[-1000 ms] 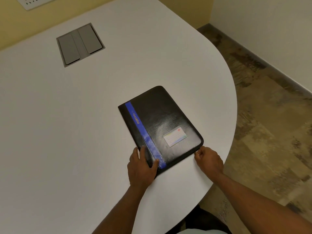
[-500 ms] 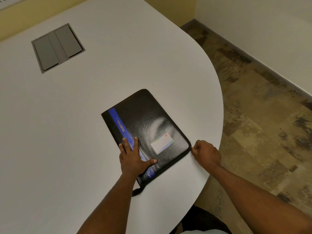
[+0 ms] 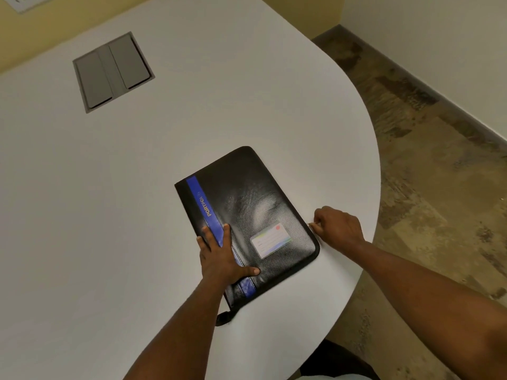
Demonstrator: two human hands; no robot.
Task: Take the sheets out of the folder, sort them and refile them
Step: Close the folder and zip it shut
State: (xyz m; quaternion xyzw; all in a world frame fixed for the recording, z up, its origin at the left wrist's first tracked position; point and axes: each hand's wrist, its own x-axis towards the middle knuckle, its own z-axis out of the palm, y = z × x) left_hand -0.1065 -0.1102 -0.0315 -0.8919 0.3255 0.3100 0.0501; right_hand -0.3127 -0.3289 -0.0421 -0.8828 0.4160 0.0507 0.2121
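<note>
I see the black zippered portfolio lying closed on the white table. My left hand presses it flat, fingers straight. My right hand pinches the zipper pull at its right edge.

you face a white round-edged table | its grey two-flap cable hatch sits shut at your far left | mottled brown floor and pale wall lie to your right
</note>
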